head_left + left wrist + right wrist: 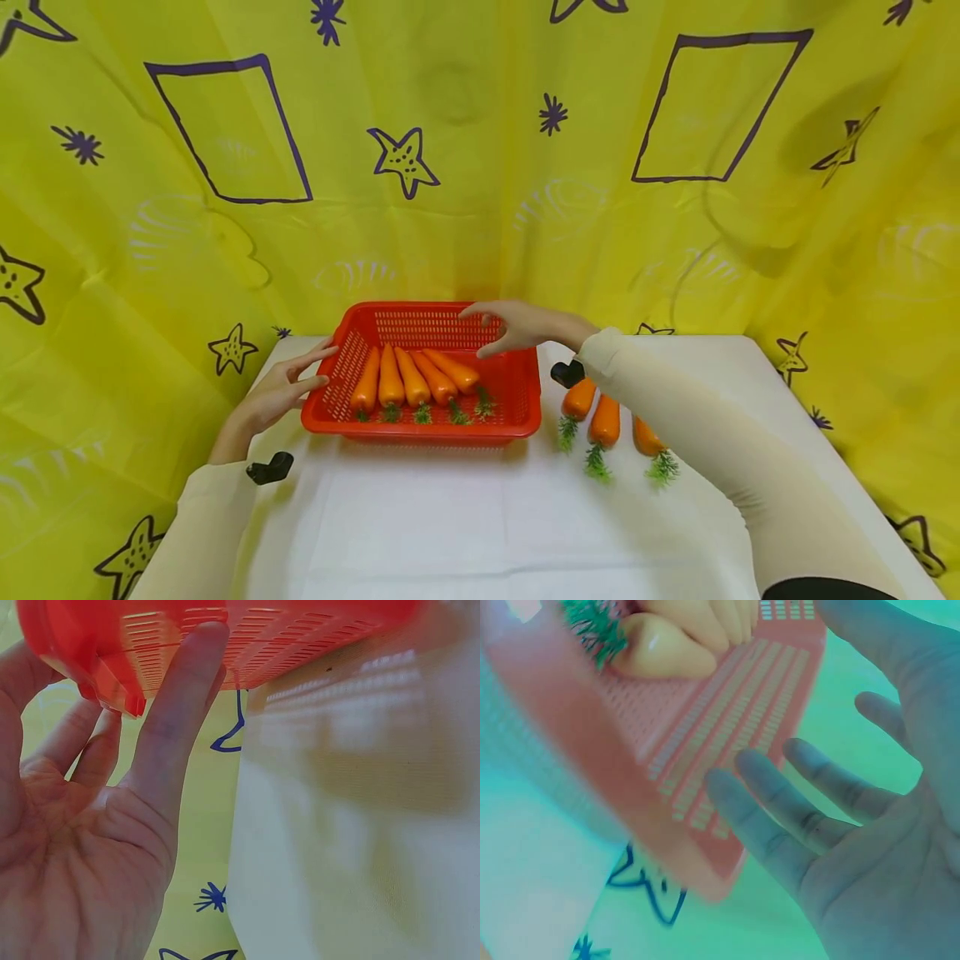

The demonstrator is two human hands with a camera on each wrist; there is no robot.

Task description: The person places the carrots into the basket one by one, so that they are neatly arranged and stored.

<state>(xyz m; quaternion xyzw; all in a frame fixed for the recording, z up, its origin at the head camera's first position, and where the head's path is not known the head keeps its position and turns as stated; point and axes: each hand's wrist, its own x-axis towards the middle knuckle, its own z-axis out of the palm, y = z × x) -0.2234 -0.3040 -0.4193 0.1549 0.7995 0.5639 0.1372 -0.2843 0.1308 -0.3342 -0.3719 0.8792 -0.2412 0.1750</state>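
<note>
A red plastic basket (pixel 431 429) with slotted walls stands on the white table. Several orange carrots (pixel 414 379) with green tops lie side by side in it, toward the left. At the basket's left rim, my left hand (pixel 273 396) touches it with fairly straight fingers; the left wrist view shows the thumb (pixel 176 705) against the slotted wall. Over the basket's right side hovers my right hand (pixel 517 325), fingers spread and nothing held. In the right wrist view its fingers (pixel 761 821) appear beside the basket wall (pixel 592 742).
Three more carrots (pixel 604 421) lie on the white tablecloth (pixel 420 525) right of the basket, one partly hidden by the right sleeve (pixel 675 417). A yellow curtain (pixel 480 233) with dark star drawings surrounds the table at the back and sides.
</note>
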